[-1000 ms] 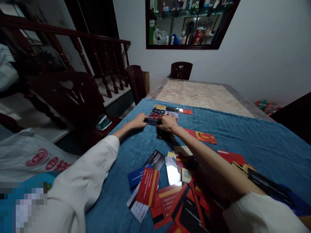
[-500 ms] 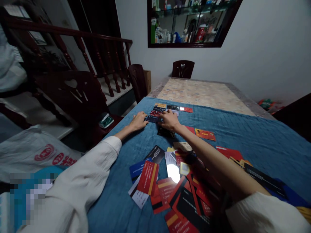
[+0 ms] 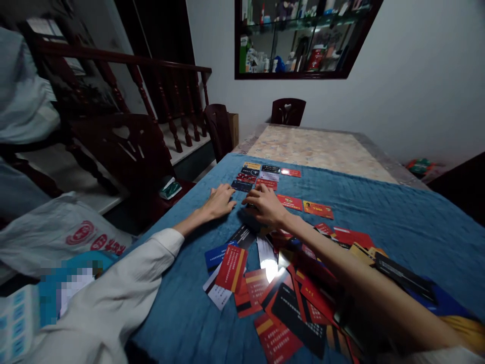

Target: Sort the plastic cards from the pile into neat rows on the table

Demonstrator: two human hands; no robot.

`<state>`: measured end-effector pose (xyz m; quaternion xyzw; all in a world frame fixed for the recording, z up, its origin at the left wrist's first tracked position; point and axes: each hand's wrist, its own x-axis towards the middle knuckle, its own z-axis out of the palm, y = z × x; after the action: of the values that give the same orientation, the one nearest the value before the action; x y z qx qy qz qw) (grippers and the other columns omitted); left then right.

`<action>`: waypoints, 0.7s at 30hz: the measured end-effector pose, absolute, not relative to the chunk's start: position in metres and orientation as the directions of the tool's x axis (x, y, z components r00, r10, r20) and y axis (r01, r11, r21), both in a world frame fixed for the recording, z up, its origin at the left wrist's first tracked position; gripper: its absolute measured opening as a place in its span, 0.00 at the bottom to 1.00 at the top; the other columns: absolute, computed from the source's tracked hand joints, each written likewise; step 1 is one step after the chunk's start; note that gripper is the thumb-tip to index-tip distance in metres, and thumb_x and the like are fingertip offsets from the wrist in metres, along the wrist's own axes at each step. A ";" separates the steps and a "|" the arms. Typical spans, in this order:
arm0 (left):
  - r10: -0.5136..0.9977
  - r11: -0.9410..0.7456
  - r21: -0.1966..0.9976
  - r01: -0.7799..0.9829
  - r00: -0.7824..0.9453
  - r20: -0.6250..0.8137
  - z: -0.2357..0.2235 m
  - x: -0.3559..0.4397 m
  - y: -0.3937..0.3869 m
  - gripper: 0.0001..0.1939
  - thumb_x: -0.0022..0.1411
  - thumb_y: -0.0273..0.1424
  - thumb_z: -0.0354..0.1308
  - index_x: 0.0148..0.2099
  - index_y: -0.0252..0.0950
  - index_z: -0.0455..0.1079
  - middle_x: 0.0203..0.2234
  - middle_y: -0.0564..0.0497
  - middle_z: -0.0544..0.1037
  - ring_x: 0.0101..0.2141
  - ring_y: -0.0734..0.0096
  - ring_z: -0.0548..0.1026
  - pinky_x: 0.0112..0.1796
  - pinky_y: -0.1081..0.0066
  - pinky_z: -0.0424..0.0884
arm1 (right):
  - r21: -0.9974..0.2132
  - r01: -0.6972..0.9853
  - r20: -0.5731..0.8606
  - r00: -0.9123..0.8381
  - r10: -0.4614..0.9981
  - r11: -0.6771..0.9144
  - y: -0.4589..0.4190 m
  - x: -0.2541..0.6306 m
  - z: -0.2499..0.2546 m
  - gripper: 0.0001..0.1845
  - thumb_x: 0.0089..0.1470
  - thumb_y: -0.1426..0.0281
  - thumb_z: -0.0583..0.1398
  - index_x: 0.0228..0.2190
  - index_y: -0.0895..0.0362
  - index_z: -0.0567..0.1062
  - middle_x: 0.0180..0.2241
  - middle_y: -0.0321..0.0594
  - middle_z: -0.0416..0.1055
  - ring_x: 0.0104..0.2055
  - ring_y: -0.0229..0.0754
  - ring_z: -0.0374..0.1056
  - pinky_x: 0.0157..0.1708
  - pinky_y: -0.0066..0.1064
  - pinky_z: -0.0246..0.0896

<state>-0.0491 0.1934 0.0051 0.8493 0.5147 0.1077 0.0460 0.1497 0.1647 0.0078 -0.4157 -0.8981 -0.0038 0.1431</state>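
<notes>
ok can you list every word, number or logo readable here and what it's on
"YSM", as best it reads: the orange card
Possibly "923": a red oval on the white plastic bag; the other red marks there are too blurred
Too small or blurred: print on the cards in rows, the heaped cards and the red container in the wall cabinet

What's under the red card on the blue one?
A blue card and a whitish card poke out from under the red card. Their covered parts and anything fully hidden can't be seen.
</notes>
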 end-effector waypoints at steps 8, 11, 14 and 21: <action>0.871 -0.490 0.166 0.856 0.474 0.127 0.013 -0.045 0.145 0.17 0.65 0.27 0.53 0.55 0.33 0.69 0.52 0.41 0.72 0.55 0.52 0.67 0.54 0.49 0.64 | -0.240 0.561 0.270 -0.746 0.609 0.793 0.117 0.148 -0.001 0.13 0.58 0.71 0.60 0.44 0.52 0.79 0.43 0.44 0.76 0.49 0.50 0.58 0.46 0.42 0.53; 0.870 -0.491 0.165 0.855 0.477 0.122 0.013 -0.046 0.130 0.16 0.65 0.26 0.52 0.55 0.33 0.68 0.52 0.41 0.71 0.54 0.52 0.67 0.54 0.50 0.64 | -0.308 0.498 0.246 -0.781 0.574 0.810 0.103 0.146 -0.003 0.13 0.59 0.71 0.59 0.44 0.53 0.80 0.44 0.43 0.77 0.50 0.50 0.59 0.48 0.43 0.55; 0.866 -0.499 0.149 0.854 0.485 0.122 0.013 -0.047 0.116 0.15 0.65 0.25 0.50 0.52 0.33 0.69 0.51 0.41 0.72 0.53 0.53 0.67 0.53 0.51 0.64 | -0.336 0.475 0.209 -0.804 0.556 0.814 0.091 0.143 -0.004 0.14 0.61 0.69 0.58 0.47 0.52 0.79 0.47 0.43 0.77 0.51 0.50 0.60 0.49 0.44 0.55; 0.855 -0.519 0.097 0.849 0.513 0.078 0.014 -0.052 0.093 0.11 0.66 0.25 0.50 0.47 0.34 0.71 0.47 0.40 0.72 0.50 0.54 0.67 0.51 0.53 0.64 | -0.294 0.465 0.147 -0.841 0.520 0.835 0.073 0.140 0.000 0.18 0.63 0.69 0.55 0.52 0.50 0.77 0.55 0.42 0.73 0.53 0.51 0.59 0.49 0.45 0.54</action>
<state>-0.0520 0.0925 0.0140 0.8695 0.4901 0.0577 0.0232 0.1402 0.0734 0.0004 -0.2590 -0.9514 0.1242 0.1111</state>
